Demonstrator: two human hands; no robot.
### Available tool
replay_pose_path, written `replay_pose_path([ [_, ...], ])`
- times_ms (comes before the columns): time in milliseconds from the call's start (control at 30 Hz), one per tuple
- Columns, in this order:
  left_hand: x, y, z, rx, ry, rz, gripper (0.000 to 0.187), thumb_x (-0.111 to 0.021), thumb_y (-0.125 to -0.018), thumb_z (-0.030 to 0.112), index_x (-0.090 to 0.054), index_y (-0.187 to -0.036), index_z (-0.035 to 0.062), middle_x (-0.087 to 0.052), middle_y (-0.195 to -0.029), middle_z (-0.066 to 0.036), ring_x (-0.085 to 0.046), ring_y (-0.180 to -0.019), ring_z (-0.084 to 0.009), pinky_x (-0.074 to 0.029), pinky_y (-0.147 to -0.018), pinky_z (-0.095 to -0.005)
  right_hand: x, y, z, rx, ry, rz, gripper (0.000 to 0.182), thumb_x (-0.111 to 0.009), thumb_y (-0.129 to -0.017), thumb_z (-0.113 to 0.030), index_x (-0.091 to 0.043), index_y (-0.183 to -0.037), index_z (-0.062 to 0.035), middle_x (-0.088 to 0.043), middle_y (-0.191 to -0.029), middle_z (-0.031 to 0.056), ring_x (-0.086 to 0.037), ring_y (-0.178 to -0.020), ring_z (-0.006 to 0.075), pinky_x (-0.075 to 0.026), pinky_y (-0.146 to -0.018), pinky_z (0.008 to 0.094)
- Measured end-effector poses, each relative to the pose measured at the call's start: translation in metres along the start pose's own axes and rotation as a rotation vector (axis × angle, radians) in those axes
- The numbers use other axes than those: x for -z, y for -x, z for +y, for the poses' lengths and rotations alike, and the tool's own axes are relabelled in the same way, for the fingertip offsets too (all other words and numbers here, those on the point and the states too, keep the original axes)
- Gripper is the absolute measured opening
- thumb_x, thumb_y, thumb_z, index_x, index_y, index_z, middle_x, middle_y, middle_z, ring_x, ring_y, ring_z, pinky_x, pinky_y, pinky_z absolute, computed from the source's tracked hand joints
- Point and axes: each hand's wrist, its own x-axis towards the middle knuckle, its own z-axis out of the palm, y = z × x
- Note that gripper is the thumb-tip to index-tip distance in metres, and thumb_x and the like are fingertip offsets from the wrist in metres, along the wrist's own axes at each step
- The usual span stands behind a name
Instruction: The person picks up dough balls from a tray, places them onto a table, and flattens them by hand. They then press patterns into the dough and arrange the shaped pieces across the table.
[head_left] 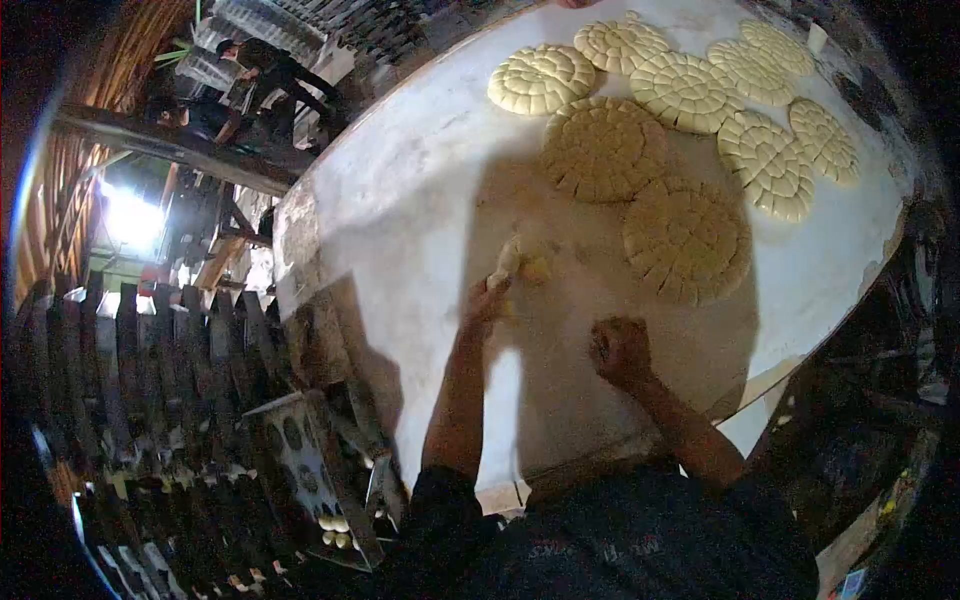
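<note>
My left hand [486,300] is over the white table [400,210], its fingers closed on a small pale piece of dough [510,258]. A yellowish patch [538,270] shows on the table just right of that piece. My right hand [620,350] is curled near the table surface, right of my left hand; whether anything is inside it is hidden in shadow. Beyond my hands lie several flat round dough pieces with cut segments. The nearest round [687,242] is above and right of my right hand, and another round [603,149] lies farther back, both in shadow.
Dark slatted racks [150,370] stand left of the table. A tray frame [305,455] with small pale balls [336,532] is at the lower left. Two people [270,80] are at the upper left, behind a wooden beam [170,145]. A bright light [132,218] shines there.
</note>
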Motion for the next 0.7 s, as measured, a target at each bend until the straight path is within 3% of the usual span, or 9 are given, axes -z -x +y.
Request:
replay_pose_path([
  [167,-0.018,0.108,-0.005,-0.036,-0.95,0.257,0.057,-0.051,-0.09,0.054,-0.061,-0.119,0.0061,-0.067,-0.103,-0.014,-0.061,-0.095,-0.0332,-0.047,-0.085,-0.0453,-0.041,-0.029,-0.032,0.236,0.114,-0.061,0.049,-0.055,-0.087,-0.027,-0.046,-0.134,-0.0164,-0.057,-0.102,0.0149,-0.054,-0.092,0.0332,-0.036,-0.085,0.0521],
  [200,-0.011,0.12,-0.032,-0.181,-0.972,0.221,0.061,-0.044,-0.091,0.059,-0.061,-0.116,0.0064,-0.066,-0.098,-0.018,-0.057,-0.101,-0.0413,-0.042,-0.091,-0.0515,-0.046,-0.031,-0.041,0.314,0.186,-0.074,0.051,-0.054,-0.088,-0.028,-0.043,-0.137,-0.0179,-0.057,-0.103,0.0156,-0.054,-0.093,0.0336,-0.037,-0.084,0.052],
  [333,-0.006,0.181,-0.142,-0.101,-0.946,0.417,0.055,-0.048,-0.092,0.051,-0.056,-0.12,0.0049,-0.06,-0.106,-0.024,-0.055,-0.104,-0.0446,-0.043,-0.09,-0.0508,-0.065,-0.021,-0.074,0.477,0.596,-0.103,0.053,-0.048,-0.091,-0.033,-0.039,-0.14,-0.0163,-0.054,-0.105,0.0187,-0.053,-0.092,0.0335,-0.039,-0.081,0.0521],
  [433,0.026,0.247,-0.177,-0.202,-0.897,0.363,0.05,-0.057,-0.09,0.043,-0.053,-0.12,0.0037,-0.058,-0.11,-0.023,-0.056,-0.099,-0.0446,-0.046,-0.086,-0.0493,-0.091,-0.006,-0.068,0.444,0.723,-0.051,0.054,-0.051,-0.091,-0.029,-0.039,-0.14,-0.0116,-0.054,-0.11,0.0214,-0.054,-0.098,0.0337,-0.039,-0.084,0.0527],
  [500,0.051,0.299,-0.196,-0.546,-1.026,0.511,0.044,-0.061,-0.09,0.038,-0.052,-0.114,0.002,-0.059,-0.106,-0.02,-0.059,-0.092,-0.0395,-0.048,-0.082,-0.0439,-0.056,0.011,-0.108,0.253,0.438,-0.217,0.055,-0.054,-0.09,-0.027,-0.039,-0.139,-0.009,-0.053,-0.116,0.0228,-0.053,-0.105,0.0343,-0.04,-0.089,0.0507],
  [567,0.062,0.338,-0.201,-0.551,-0.722,0.559,0.039,-0.063,-0.09,0.032,-0.051,-0.111,0.0014,-0.059,-0.101,-0.017,-0.059,-0.086,-0.0322,-0.049,-0.078,-0.0385,-0.052,0.04,-0.139,0.095,0.062,-0.37,0.056,-0.058,-0.089,-0.026,-0.04,-0.139,-0.0079,-0.054,-0.12,0.0235,-0.053,-0.11,0.0342,-0.042,-0.093,0.0476],
  [633,0.065,0.359,-0.185,-0.222,0.019,0.477,0.034,-0.063,-0.091,0.026,-0.047,-0.111,0.0021,-0.059,-0.097,-0.012,-0.058,-0.08,-0.0228,-0.048,-0.074,-0.033,-0.07,0.081,-0.15,0.077,-0.274,-0.534,0.055,-0.061,-0.089,-0.025,-0.042,-0.137,-0.007,-0.057,-0.117,0.0227,-0.055,-0.109,0.0327,-0.044,-0.093,0.0437],
  [667,0.056,0.369,-0.166,-0.499,0.699,0.348,0.029,-0.062,-0.092,0.015,-0.042,-0.111,0.0056,-0.055,-0.093,-0.005,-0.051,-0.081,-0.012,-0.044,-0.073,-0.0263,-0.076,0.101,-0.158,0.107,-0.38,-0.635,0.054,-0.063,-0.089,-0.025,-0.043,-0.135,-0.0059,-0.059,-0.114,0.0218,-0.057,-0.107,0.0316,-0.046,-0.092,0.042],
  [700,0.05,0.378,-0.153,-0.574,0.702,0.365,0.029,-0.062,-0.092,0.013,-0.04,-0.11,0.0065,-0.054,-0.093,-0.004,-0.05,-0.081,-0.0109,-0.043,-0.073,-0.0255,-0.092,0.127,-0.163,0.093,-0.538,-0.636,0.05,-0.063,-0.089,-0.024,-0.045,-0.132,-0.0043,-0.061,-0.11,0.0203,-0.059,-0.104,0.03,-0.047,-0.09,0.041],
])
